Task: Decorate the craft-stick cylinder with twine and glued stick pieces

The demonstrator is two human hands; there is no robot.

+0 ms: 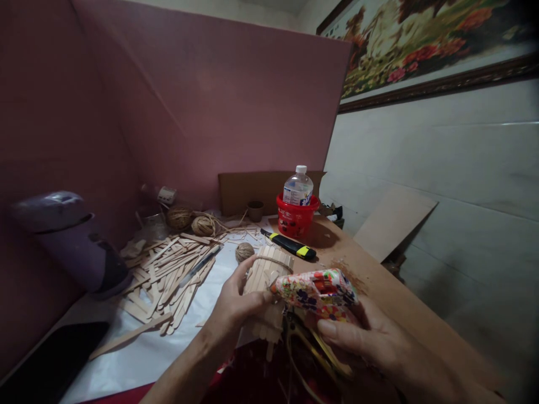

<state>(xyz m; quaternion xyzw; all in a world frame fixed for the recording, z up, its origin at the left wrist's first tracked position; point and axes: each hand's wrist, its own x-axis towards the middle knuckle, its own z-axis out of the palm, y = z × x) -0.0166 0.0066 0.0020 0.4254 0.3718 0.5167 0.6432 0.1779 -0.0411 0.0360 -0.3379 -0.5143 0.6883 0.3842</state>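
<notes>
My left hand is wrapped round a bundle-like piece built of wooden craft sticks, with a strand of twine across its upper part. In my right hand is a flower-patterned hot glue gun. Its orange-tipped nozzle points left and meets the sticks close to my left thumb; whether it touches them I cannot tell. Below the glue gun lie gold-handled scissors, partly hidden by my right hand. A small ball of twine sits just behind the stick piece.
Loose craft sticks cover white paper on the left. Behind them are larger twine balls. A yellow-black utility knife lies before a red bucket holding a plastic bottle. A purple appliance stands far left.
</notes>
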